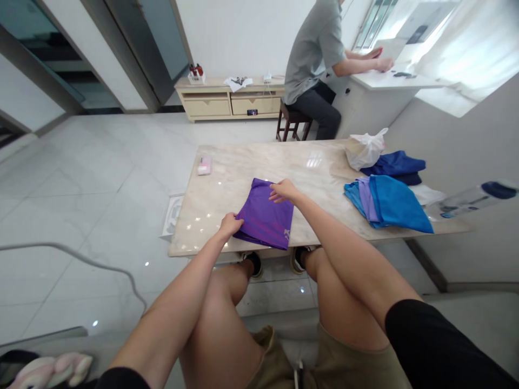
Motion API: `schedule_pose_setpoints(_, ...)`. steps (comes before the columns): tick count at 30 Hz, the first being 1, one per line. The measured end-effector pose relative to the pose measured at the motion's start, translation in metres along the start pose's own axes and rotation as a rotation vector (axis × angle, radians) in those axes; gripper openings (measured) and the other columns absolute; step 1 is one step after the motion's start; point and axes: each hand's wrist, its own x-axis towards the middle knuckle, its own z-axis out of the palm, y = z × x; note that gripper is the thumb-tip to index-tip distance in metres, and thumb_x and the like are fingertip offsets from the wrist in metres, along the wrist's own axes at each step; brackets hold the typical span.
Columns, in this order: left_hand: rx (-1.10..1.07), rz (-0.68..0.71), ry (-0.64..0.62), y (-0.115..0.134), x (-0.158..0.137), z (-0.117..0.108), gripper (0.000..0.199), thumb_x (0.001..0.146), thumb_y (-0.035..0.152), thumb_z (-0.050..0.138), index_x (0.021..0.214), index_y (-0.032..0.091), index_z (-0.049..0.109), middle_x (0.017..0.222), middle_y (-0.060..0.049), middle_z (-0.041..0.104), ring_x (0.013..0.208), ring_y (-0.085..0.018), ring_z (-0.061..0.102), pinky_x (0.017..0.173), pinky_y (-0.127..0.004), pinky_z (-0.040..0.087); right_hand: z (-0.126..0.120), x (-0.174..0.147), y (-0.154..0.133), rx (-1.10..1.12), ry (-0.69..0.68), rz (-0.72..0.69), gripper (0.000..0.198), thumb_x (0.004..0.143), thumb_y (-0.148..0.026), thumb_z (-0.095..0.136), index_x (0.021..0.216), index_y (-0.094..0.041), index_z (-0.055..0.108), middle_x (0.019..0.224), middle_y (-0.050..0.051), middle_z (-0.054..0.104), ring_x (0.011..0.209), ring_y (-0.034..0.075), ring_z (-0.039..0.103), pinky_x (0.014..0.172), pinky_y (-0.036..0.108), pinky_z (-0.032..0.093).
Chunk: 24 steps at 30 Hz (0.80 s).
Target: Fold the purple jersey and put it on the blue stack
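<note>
A folded purple garment lies near the front edge of a low marble table. My left hand grips its near left corner. My right hand pinches its far upper edge, fingers closed on the cloth. Both of my forearms reach out over my bare knees toward the table.
A pile of blue and lilac folded clothes sits at the table's right, with dark blue garments and a white plastic bag behind. A pink phone lies at the far left. A person sits at a white desk beyond. A low cabinet stands by the wall.
</note>
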Motion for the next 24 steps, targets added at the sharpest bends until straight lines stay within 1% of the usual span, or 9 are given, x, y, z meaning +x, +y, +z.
schedule_pose_setpoints(4,0.148,-0.015,0.026,-0.003,0.006,-0.005,0.025,0.079,0.019,0.074,0.103,0.016,0.078,0.092,-0.009,0.082,0.089,-0.025,0.077,0.073,-0.026,0.053,-0.026,-0.006,0.017,-0.127,0.006,0.056,0.012,0.094,-0.018,0.075,0.090,-0.007,0.073,0.069,0.011,0.074,0.066,0.019,0.077,0.062,0.023,0.064)
schedule_pose_setpoints(8,0.272,-0.046,-0.037,-0.001,0.005,-0.012,0.011,0.072,0.018,0.080,0.081,0.018,0.074,0.070,-0.004,0.075,0.076,-0.024,0.076,0.065,-0.025,0.051,-0.045,-0.015,0.032,-0.255,-0.004,0.104,0.009,0.087,-0.015,0.078,0.080,-0.010,0.074,0.062,0.009,0.072,0.067,0.022,0.076,0.063,0.028,0.064)
schedule_pose_setpoints(10,0.319,-0.059,-0.074,-0.001,0.005,-0.017,0.013,0.071,0.020,0.083,0.072,0.019,0.071,0.061,-0.002,0.069,0.070,-0.024,0.074,0.062,-0.025,0.049,-0.050,-0.018,0.038,-0.293,-0.034,0.128,0.010,0.086,-0.016,0.081,0.080,-0.011,0.074,0.064,0.009,0.073,0.069,0.023,0.077,0.065,0.029,0.065)
schedule_pose_setpoints(12,0.361,-0.051,-0.081,0.000,0.005,-0.021,0.020,0.074,0.026,0.085,0.067,0.019,0.068,0.059,-0.003,0.068,0.071,-0.025,0.074,0.063,-0.025,0.050,-0.053,-0.020,0.044,-0.321,-0.071,0.162,0.013,0.086,-0.019,0.083,0.081,-0.012,0.073,0.068,0.009,0.075,0.071,0.023,0.078,0.068,0.031,0.065)
schedule_pose_setpoints(15,0.412,-0.008,-0.028,0.003,0.006,-0.024,0.026,0.082,0.036,0.083,0.068,0.020,0.068,0.074,-0.008,0.076,0.089,-0.029,0.078,0.073,-0.027,0.053,-0.054,-0.021,0.055,-0.364,-0.127,0.233,0.020,0.089,-0.027,0.084,0.084,-0.012,0.071,0.072,0.011,0.077,0.072,0.023,0.078,0.073,0.035,0.066)
schedule_pose_setpoints(18,0.447,0.028,0.034,0.009,0.008,-0.021,0.024,0.089,0.039,0.079,0.077,0.019,0.072,0.099,-0.014,0.082,0.108,-0.032,0.078,0.086,-0.029,0.055,-0.051,-0.022,0.066,-0.413,-0.172,0.291,0.028,0.091,-0.035,0.083,0.084,-0.012,0.070,0.071,0.014,0.077,0.071,0.025,0.078,0.074,0.040,0.066)
schedule_pose_setpoints(20,0.466,0.034,0.055,0.012,0.009,-0.016,0.022,0.091,0.039,0.077,0.084,0.019,0.074,0.109,-0.017,0.082,0.115,-0.033,0.077,0.091,-0.031,0.056,-0.044,-0.023,0.073,-0.439,-0.193,0.296,0.031,0.090,-0.039,0.084,0.084,-0.012,0.070,0.069,0.014,0.076,0.071,0.026,0.078,0.073,0.041,0.066)
schedule_pose_setpoints(22,0.485,0.029,0.066,0.015,0.009,-0.013,0.019,0.091,0.037,0.078,0.088,0.019,0.075,0.114,-0.019,0.082,0.119,-0.034,0.076,0.094,-0.032,0.056,-0.035,-0.022,0.080,-0.461,-0.202,0.272,0.031,0.088,-0.039,0.087,0.082,-0.014,0.070,0.066,0.012,0.074,0.073,0.027,0.078,0.072,0.039,0.066)
schedule_pose_setpoints(24,0.502,0.018,0.068,0.017,0.008,-0.010,0.015,0.087,0.033,0.081,0.090,0.019,0.076,0.117,-0.019,0.082,0.122,-0.035,0.076,0.095,-0.033,0.056,-0.027,-0.021,0.086,-0.477,-0.205,0.242,0.026,0.085,-0.033,0.089,0.080,-0.015,0.071,0.065,0.010,0.073,0.076,0.027,0.079,0.071,0.037,0.066)
